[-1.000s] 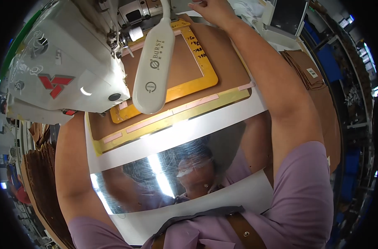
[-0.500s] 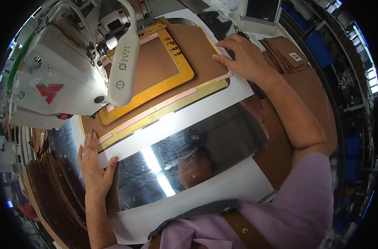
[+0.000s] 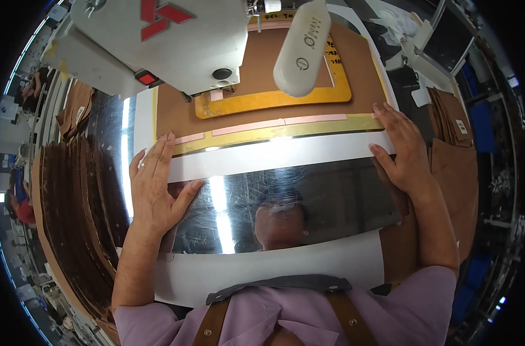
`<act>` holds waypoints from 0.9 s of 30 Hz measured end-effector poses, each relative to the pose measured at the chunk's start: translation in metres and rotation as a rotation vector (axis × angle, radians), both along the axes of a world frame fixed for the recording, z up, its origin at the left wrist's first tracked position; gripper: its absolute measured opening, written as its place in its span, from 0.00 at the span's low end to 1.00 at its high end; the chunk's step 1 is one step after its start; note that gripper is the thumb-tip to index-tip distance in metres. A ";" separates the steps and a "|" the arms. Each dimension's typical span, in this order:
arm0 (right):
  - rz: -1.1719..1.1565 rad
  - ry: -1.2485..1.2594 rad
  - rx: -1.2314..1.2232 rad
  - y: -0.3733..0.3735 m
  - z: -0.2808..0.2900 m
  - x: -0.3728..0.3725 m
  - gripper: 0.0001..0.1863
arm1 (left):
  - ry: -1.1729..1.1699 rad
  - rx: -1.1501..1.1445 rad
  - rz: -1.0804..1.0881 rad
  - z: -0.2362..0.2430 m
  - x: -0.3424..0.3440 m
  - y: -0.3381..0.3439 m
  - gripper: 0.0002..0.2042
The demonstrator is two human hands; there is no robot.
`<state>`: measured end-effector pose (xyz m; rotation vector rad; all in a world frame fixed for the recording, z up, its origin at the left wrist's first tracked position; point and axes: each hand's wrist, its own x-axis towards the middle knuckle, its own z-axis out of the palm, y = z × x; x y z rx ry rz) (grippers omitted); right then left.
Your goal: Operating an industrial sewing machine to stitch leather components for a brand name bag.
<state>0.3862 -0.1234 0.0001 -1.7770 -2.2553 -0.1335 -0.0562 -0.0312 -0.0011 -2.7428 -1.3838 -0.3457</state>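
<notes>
A brown flat panel [image 3: 360, 75] lies on a white sheet [image 3: 245, 160], with a yellow strip [image 3: 257, 132] bearing pink tape pieces along its near edge. On the panel rests an orange-yellow frame [image 3: 274, 104], partly hidden by the sewing machine head [image 3: 176, 57] and its white rounded arm [image 3: 304, 52]. My left hand [image 3: 156, 187] lies open, fingertips at the strip's near left corner, thumb over the shiny metal plate [image 3: 332, 193]. My right hand [image 3: 404, 151] is open too, fingers spread, with its fingertips touching the strip's right end.
Dark brown pieces [image 3: 66, 196] stand in a row at the left. Folded brown pieces [image 3: 447, 118] are stacked on the right, below a grey-framed screen [image 3: 447, 37]. Crumpled white material [image 3: 398, 26] sits at the back right. Other people are far off at the left.
My right hand has come down from the panel's right edge to its near right corner. My left hand stays at the near left corner. The view has turned, so the panel appears straighter.
</notes>
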 end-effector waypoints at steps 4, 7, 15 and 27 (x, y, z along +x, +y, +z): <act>0.008 -0.025 -0.002 0.002 0.002 -0.002 0.30 | -0.021 0.051 0.023 -0.004 -0.006 -0.002 0.38; 0.023 0.016 0.038 0.000 0.000 -0.001 0.30 | -0.004 0.108 0.041 -0.005 -0.004 -0.001 0.39; -0.080 -0.059 -0.024 0.000 -0.005 0.002 0.30 | -0.016 -0.036 0.054 -0.010 -0.007 0.000 0.41; -0.105 -0.100 0.016 0.000 -0.004 0.000 0.31 | -0.021 -0.027 0.073 -0.009 -0.005 0.000 0.41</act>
